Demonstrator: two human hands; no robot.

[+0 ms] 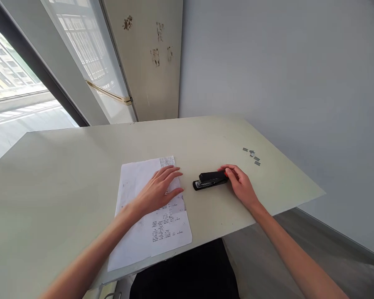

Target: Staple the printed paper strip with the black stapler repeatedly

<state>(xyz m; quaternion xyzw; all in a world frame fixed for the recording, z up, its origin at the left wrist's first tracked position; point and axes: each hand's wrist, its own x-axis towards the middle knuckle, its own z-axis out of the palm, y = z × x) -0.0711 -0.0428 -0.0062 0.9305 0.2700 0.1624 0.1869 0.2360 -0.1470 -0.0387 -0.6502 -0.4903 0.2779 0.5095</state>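
Observation:
A black stapler (210,179) lies on the table to the right of the paper, its front end pointing left. My right hand (239,185) grips its rear end, with thumb and fingers closed around it near a small red part. White printed paper (171,226) lies flat near the table's front edge; whether it is one sheet or more I cannot tell. Over its upper right part rests my left hand (162,187), fingers spread, holding nothing and hiding some of the print.
Several small strips of staples (257,159) lie on the table (81,174) to the right, beyond the stapler. A grey wall (283,74) runs along the right side. Behind the table stands a cabinet (152,91) with a gold handle (109,93); a window is at far left.

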